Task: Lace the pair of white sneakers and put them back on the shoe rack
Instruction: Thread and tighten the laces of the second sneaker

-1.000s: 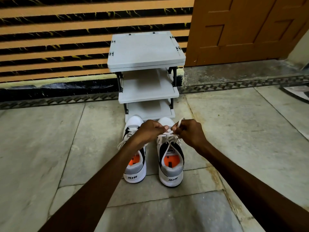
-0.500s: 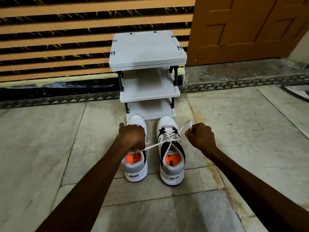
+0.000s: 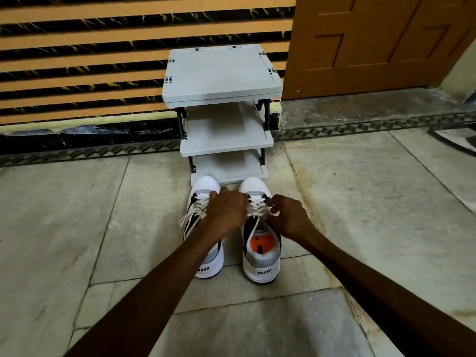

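Two white sneakers with black trim and orange insoles stand side by side on the floor, toes toward the grey shoe rack (image 3: 223,73). The left sneaker (image 3: 204,184) has loose laces hanging off its left side. The right sneaker (image 3: 261,264) has its lace (image 3: 256,208) crossed over the tongue. My left hand (image 3: 225,215) hovers over the gap between the shoes, fingers curled at the right sneaker's lace. My right hand (image 3: 288,217) pinches that lace at the shoe's right side. My left forearm hides part of the left sneaker.
The rack's three grey shelves hold nothing and stand against a striped orange-and-black wall (image 3: 90,60). A wooden door (image 3: 373,42) rises at the back right. A stone tile floor (image 3: 77,240) spreads all around the shoes.
My hands pulled the lace ends apart sideways, then came back together over the right sneaker's tongue. Both shoes stay in place.
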A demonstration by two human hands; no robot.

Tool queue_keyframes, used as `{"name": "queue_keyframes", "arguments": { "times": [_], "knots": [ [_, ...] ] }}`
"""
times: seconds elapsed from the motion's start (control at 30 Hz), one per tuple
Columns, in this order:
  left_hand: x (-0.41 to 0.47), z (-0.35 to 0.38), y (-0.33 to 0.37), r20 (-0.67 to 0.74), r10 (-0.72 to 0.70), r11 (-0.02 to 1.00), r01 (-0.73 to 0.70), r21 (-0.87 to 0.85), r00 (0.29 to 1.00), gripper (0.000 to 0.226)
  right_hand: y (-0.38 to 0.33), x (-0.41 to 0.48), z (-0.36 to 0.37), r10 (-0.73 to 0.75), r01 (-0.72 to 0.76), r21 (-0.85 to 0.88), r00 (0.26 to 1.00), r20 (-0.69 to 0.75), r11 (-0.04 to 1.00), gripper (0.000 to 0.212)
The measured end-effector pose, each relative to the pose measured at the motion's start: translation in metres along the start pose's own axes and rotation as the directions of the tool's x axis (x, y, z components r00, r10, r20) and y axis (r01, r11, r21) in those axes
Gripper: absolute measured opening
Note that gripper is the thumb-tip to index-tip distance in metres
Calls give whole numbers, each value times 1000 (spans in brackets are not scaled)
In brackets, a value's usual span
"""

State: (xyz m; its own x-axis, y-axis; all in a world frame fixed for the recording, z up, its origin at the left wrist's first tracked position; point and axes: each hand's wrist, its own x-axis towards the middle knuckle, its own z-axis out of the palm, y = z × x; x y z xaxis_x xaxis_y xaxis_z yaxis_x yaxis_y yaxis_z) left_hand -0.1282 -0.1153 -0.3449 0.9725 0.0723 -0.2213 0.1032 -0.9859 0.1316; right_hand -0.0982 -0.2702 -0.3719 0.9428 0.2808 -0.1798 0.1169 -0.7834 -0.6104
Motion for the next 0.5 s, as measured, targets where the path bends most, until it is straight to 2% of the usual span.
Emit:
{"name": "queue_keyframes", "arguments": {
  "times": [0.1,0.27,0.33,0.5],
  "knots": [
    [1,12,4,50,-11,988,18,-151,999,22,-8,-3,7,-99,102,-171,995,21,980,12],
    [2,18,6,-41,-98,925,75,-373,994,3,-8,1,5,-69,68,-174,998,-3,982,16],
    [3,19,5,-85,-107,930,70,-360,991,5,-8,1,3,-69,65,-192,997,-16,979,18],
    [3,23,3,-141,-87,987,66,-148,986,9,-5,3,-3,-65,45,-327,997,-49,944,21]
  ]
}}
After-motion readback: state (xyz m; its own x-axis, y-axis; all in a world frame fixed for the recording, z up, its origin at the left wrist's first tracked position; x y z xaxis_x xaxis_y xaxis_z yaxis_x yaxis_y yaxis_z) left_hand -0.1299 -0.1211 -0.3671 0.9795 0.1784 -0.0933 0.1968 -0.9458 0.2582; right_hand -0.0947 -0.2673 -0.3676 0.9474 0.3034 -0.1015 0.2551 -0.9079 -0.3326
